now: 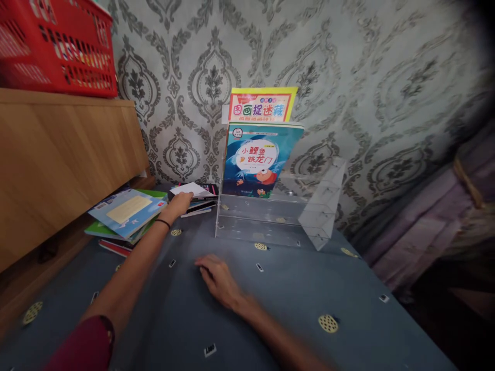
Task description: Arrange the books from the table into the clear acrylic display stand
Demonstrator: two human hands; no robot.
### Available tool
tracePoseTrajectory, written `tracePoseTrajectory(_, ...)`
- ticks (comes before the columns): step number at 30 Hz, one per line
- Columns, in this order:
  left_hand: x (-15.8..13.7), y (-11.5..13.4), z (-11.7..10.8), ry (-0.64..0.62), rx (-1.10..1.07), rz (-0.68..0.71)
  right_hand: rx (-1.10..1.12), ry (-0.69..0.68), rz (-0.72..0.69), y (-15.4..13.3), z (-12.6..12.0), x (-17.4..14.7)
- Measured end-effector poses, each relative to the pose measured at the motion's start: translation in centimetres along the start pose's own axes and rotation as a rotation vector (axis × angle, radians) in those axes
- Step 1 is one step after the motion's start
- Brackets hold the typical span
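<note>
My left hand reaches to a small pile at the back, its fingers closed on the near edge of a white book or sheet. Dark-covered books lie under that white piece. My right hand is over the blue cloth in front of the rack, slightly blurred, holding nothing, its fingers loosely bent and apart. A clear acrylic rack stands against the wall. In it a blue picture book with a fish leans upright, and a yellow-edged book rises behind it.
Left of my left hand lies a pile of books with a light blue one on top. A wooden cabinet borders the left side and carries a red plastic basket. Purple fabric hangs at the right, beyond the edge of the patterned cloth.
</note>
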State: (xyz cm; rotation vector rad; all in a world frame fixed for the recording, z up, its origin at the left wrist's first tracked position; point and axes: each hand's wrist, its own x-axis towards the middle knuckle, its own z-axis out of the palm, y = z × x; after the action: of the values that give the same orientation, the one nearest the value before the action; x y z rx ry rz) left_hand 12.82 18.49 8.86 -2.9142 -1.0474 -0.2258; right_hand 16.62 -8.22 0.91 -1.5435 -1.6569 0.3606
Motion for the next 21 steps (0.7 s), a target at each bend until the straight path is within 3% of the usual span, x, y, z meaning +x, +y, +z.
tracePoseTrajectory(10,-3.7,-3.0,-3.1,-0.072,0.019,0.159,-0.006,0.027,-0.065,0.1,-0.2,-2.3)
tracePoseTrajectory(15,-7.7,-3.0,-4.5,-0.075,-0.024,0.291,-0.008,0.170,-0.065,0.6,0.0,-2.5)
tracePoseTrajectory(18,-11.2,-2.8,-3.9,-0.066,-0.081,0.394,0.000,0.295,-0.054,0.7,-0.2,-2.7)
tracePoseTrajectory(21,-15.3,-3.1,-1.8,-0.077,-0.185,0.438,0.011,0.332,-0.037,0.5,-0.5,-3.0)
